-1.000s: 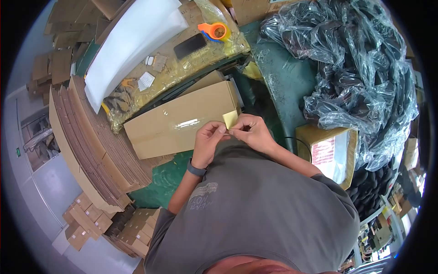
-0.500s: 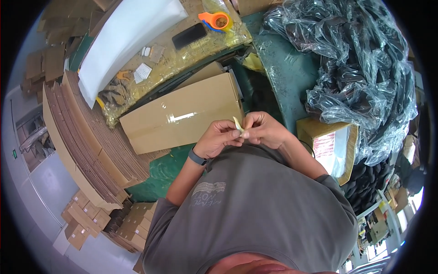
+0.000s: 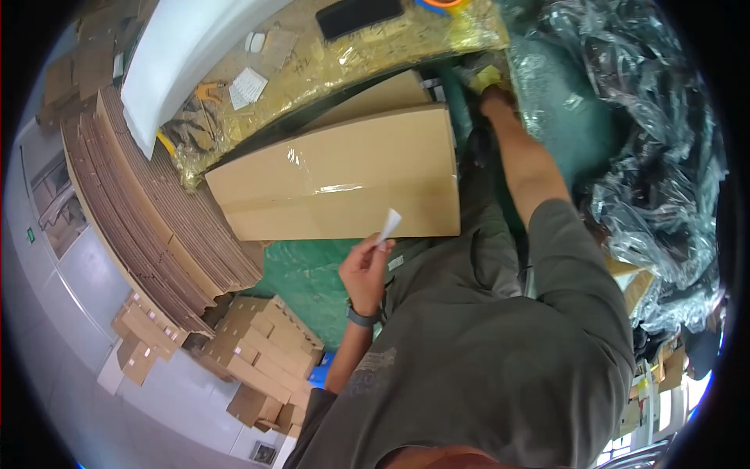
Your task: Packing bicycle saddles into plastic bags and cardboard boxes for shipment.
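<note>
White paper, a narrow slip (image 3: 388, 226), is pinched between thumb and fingers of the left hand (image 3: 364, 270), by the near edge of the taped cardboard carton (image 3: 351, 160). The right hand (image 3: 498, 103) reaches to a crumpled yellow scrap (image 3: 486, 76); whether it grips that, I cannot tell. Beyond the carton, a black smartphone (image 3: 359, 17) lies on the tape-covered workbench (image 3: 312, 82).

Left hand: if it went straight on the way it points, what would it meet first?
Probably the long cardboard box: the left hand points up the picture toward it, and the white slip it pinches overlaps the box in view. Depth is unclear, so it might pass above.
</note>
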Available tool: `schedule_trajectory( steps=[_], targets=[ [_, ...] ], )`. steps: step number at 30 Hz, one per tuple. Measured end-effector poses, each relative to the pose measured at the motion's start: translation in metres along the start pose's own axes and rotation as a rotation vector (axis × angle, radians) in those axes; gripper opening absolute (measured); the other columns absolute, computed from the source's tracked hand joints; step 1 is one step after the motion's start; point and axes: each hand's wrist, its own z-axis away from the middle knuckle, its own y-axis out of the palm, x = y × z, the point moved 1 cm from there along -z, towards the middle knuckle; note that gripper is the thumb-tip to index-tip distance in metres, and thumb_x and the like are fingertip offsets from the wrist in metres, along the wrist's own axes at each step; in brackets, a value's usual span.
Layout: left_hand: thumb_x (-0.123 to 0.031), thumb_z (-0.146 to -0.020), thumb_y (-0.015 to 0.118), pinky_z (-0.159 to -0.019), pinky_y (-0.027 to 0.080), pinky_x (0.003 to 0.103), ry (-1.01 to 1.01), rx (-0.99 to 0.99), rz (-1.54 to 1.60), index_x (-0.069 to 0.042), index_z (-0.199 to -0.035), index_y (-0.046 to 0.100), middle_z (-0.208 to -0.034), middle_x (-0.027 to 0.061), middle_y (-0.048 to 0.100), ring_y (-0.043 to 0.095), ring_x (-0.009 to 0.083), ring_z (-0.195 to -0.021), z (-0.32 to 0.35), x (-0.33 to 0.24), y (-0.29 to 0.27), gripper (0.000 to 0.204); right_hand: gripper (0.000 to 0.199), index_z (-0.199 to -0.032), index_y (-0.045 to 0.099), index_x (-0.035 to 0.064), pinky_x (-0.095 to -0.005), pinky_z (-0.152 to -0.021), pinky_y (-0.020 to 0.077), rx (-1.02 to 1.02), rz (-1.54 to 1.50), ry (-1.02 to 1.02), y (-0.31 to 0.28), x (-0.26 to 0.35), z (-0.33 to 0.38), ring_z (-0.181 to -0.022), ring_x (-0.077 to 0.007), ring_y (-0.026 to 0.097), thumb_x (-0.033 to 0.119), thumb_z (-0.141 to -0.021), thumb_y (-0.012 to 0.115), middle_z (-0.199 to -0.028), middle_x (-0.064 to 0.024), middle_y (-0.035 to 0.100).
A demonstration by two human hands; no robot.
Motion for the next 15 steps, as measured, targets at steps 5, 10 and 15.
schedule_trajectory(
  steps=[5, 10, 15],
  targets=[
    [0.011, -0.085, 0.072, -0.088, 0.06, 0.034, 0.472, 0.152, -0.304, 0.002, -0.105, 0.076, -0.114, 0.0174, 0.078, 0.077, 0.0278, -0.103, -0.03, -0.03, 0.045, 0.022, 0.032, -0.118, 0.076, -0.0001, -0.0445, -0.094, 0.0585, 0.081, 0.028, -0.28, -0.023, -0.018, 0.025, -0.11, -0.0391, 0.074, 0.014, -0.092, 0.066, -0.118, -0.0209, 0.076],
    [0.007, -0.084, 0.074, -0.084, 0.063, 0.038, 0.891, 0.403, -0.4, 0.001, -0.102, 0.076, -0.115, 0.0138, 0.076, 0.076, 0.0317, -0.099, -0.078, -0.057, 0.083, 0.019, 0.043, -0.123, 0.07, 0.0038, -0.0321, -0.081, 0.0579, 0.341, -1.655, -0.21, -0.095, -0.004, 0.262, -0.094, -0.015, 0.068, 0.042, -0.105, 0.067, -0.105, -0.0057, 0.072],
    [-0.002, -0.088, 0.074, -0.089, 0.063, 0.04, 1.082, 0.619, -0.66, 0.0, -0.122, 0.07, -0.135, 0.0151, 0.069, 0.073, 0.0326, -0.112, -0.101, -0.058, 0.114, 0.035, 0.03, -0.121, 0.074, -0.0009, -0.0314, -0.09, 0.0591, 0.468, -1.903, -0.253, -0.057, -0.009, 0.312, -0.099, -0.0133, 0.071, 0.021, -0.1, 0.075, -0.108, -0.006, 0.076]
  ],
)
